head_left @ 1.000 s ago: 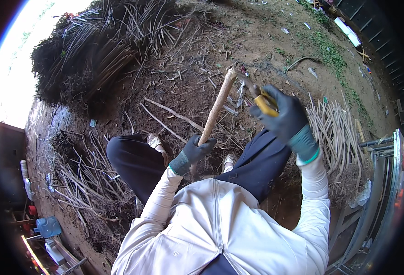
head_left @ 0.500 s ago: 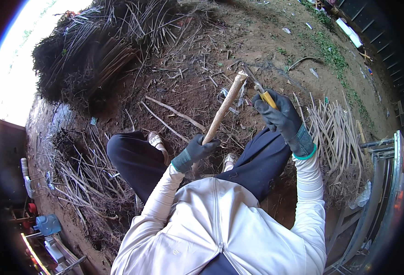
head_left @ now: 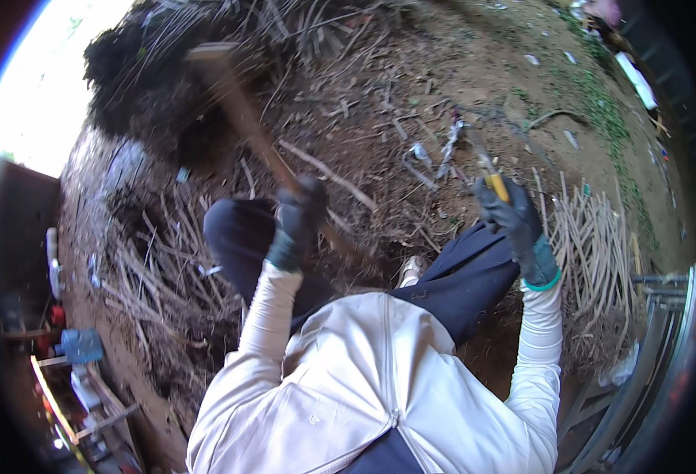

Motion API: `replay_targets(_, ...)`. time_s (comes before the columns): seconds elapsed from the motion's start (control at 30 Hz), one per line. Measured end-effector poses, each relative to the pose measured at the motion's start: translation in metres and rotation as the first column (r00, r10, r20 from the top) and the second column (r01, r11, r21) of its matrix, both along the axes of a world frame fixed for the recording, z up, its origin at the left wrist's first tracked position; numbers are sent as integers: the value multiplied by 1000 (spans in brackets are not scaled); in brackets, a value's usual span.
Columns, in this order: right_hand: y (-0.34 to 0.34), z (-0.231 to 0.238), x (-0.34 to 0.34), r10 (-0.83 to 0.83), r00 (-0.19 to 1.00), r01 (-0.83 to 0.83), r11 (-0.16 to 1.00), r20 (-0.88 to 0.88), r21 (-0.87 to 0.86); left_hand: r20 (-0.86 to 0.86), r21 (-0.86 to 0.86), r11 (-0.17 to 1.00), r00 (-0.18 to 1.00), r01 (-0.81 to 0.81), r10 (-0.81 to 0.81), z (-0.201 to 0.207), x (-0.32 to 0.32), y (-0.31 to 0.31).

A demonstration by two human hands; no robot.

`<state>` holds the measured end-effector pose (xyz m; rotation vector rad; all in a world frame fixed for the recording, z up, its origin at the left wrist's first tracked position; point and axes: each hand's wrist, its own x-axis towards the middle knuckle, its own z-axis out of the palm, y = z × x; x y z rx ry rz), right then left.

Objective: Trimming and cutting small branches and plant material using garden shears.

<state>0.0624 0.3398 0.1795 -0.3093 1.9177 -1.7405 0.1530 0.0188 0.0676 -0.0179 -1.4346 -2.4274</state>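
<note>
My left hand, in a dark glove, is closed round a thick brown stick blurred by motion. The stick slants up to the far left, its pale cut end near the dark brush, and its lower end sticks out below my fist. In the same kind of dark glove with a green cuff, my right hand grips a blade tool by its yellow handle. A narrow metal blade points away from me; its exact shape is unclear. Stick and blade are well apart.
Dark brush and twigs are heaped at the far left. Bundles of thin sticks lie at my left and right. Scraps of plastic litter the soil ahead. A metal frame stands at the right edge, a blue container at lower left.
My left hand has swung up and left with the stick, which now tilts to the far left, away from the blade. My right hand has shifted slightly right and nearer, still gripping the tool.
</note>
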Motion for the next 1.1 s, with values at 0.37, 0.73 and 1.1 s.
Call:
replay_targets(0.37, -13, -106, -16, -35, 996, 15, 970, 77, 241, -176, -171, 726, 746, -666, 642, 227, 301, -326)
replay_targets(0.73, -42, -137, -21, 18, 996, -43, 955, 89, 294, 86, -659, 296, -321, 691, 943, -60, 501, -488)
replay_targets(1.1, -5, -177, -118, -323, 942, 293, 923, 91, 251, 455, -519, 798, 889, 307, -46, -114, -93, -227)
